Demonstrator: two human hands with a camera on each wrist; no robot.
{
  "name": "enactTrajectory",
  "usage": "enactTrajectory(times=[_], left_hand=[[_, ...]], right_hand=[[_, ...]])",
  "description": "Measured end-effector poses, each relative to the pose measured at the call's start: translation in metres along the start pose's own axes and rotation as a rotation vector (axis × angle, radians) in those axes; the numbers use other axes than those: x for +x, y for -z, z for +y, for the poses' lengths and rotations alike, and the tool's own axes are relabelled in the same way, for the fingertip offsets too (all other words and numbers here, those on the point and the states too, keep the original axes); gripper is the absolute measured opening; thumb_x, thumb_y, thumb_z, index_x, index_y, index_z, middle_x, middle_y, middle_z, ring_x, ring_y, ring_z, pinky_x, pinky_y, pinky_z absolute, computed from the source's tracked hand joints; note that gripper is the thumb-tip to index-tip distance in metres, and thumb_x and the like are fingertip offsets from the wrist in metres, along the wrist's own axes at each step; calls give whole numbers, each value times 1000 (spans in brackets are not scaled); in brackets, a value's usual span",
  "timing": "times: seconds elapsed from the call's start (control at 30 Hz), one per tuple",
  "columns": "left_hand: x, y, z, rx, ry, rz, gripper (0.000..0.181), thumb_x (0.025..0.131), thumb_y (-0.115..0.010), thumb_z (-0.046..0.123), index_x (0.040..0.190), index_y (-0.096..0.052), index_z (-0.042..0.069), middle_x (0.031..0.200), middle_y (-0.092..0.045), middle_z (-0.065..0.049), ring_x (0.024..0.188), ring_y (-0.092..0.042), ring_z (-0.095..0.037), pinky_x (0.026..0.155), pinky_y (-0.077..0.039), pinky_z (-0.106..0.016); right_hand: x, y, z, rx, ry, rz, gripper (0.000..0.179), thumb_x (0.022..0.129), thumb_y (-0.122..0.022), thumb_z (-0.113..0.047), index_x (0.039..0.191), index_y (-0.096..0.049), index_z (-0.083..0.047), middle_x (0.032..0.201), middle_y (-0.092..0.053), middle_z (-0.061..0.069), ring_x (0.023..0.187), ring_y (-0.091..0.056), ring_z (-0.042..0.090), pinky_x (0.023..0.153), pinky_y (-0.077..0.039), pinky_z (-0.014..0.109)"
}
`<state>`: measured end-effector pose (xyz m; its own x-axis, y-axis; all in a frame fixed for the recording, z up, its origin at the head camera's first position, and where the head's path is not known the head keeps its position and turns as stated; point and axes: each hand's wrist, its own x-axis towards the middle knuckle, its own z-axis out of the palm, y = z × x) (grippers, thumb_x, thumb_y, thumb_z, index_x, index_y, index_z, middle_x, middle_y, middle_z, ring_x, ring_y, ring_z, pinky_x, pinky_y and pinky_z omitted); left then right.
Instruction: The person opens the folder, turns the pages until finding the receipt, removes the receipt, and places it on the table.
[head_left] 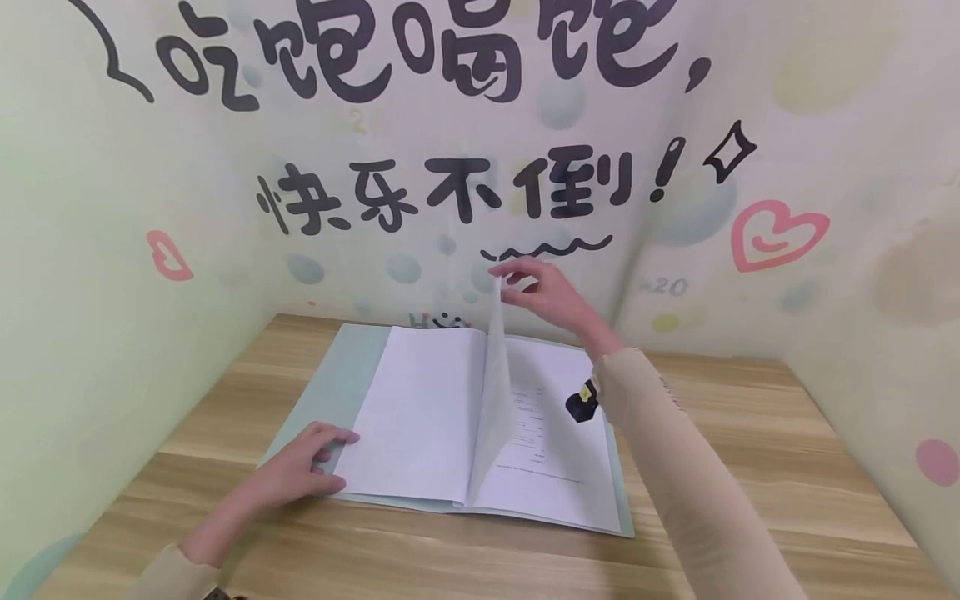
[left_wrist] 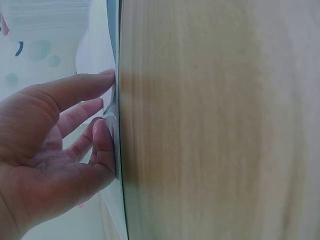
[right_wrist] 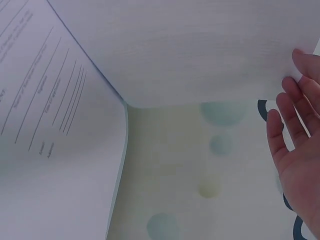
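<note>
An open folder (head_left: 348,358) with a light blue cover and white sheets lies on the table. One sheet (head_left: 491,400) stands nearly upright from the middle fold. My right hand (head_left: 543,292) pinches that sheet by its upper outer corner; in the right wrist view thumb and index finger meet at the sheet's edge, the other fingers spread. Below it shows a printed page (head_left: 551,442) with lines of text. My left hand (head_left: 303,467) rests at the folder's lower left edge, fingertips on the cover and the left page (head_left: 420,408). In the left wrist view, its fingers (left_wrist: 85,90) are loosely bent.
The wood-grain table (head_left: 360,550) runs around the folder to the walls. Behind it rises a pale wall (head_left: 225,183) with large black lettering, hearts and bubbles. Walls also close in the table on the left and right.
</note>
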<state>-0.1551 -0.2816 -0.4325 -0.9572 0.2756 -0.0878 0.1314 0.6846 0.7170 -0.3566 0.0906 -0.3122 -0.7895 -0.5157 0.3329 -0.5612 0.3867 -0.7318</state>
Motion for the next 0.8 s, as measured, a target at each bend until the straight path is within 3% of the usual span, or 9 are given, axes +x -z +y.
enactTrajectory(times=[0.63,0.8], left_hand=[[0,-1,1,-4,47,37,53,75,-82,12,123,-61,9,123,-41,-21,98,-47,-23,75,-46,-23],[1,1,-3,-15,17,43,53,74,-81,8,123,-61,7,120,-41,-22,96,-46,-23,73,-45,-21]], right_hand=[[28,-64,-11,102,5,7,48,88,-74,-17,134,-60,-13,134,-57,7,115,-56,22,99,-50,39],[31,-81,-11,116,-10,1,53,87,-76,-19,137,-57,-18,137,-54,1,117,-57,19,99,-52,37]])
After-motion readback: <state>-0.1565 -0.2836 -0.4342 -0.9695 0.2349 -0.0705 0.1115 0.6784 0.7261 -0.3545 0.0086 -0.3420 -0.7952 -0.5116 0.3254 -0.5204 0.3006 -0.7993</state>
